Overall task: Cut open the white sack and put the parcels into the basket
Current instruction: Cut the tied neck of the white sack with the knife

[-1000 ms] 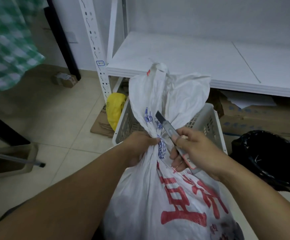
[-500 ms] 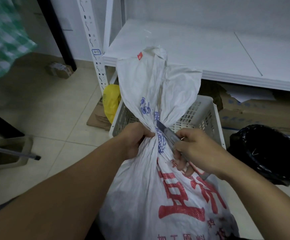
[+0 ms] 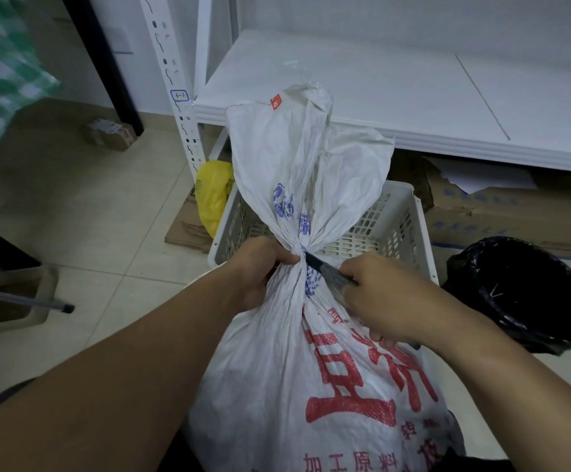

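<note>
A white woven sack (image 3: 277, 362) with red and blue print stands upright in front of me, tied shut at a gathered neck. My left hand (image 3: 260, 267) grips that neck from the left. My right hand (image 3: 379, 301) holds a utility knife (image 3: 321, 265), and its blade tip touches the tied neck from the right. Behind the sack sits a white perforated plastic basket (image 3: 396, 219); I see no parcels in the part of it that shows. The parcels are hidden inside the sack.
A white metal shelf (image 3: 379, 107) stands behind the basket, with cardboard boxes (image 3: 515, 212) under it. A bin with a black liner (image 3: 522, 291) is at the right. A yellow bag (image 3: 212, 195) lies left of the basket. A dustpan (image 3: 8, 298) rests on the tiled floor at left.
The knife blade has come down from pointing up beside the sack's top to lie against the tied neck. My left hand keeps its grip on the neck.
</note>
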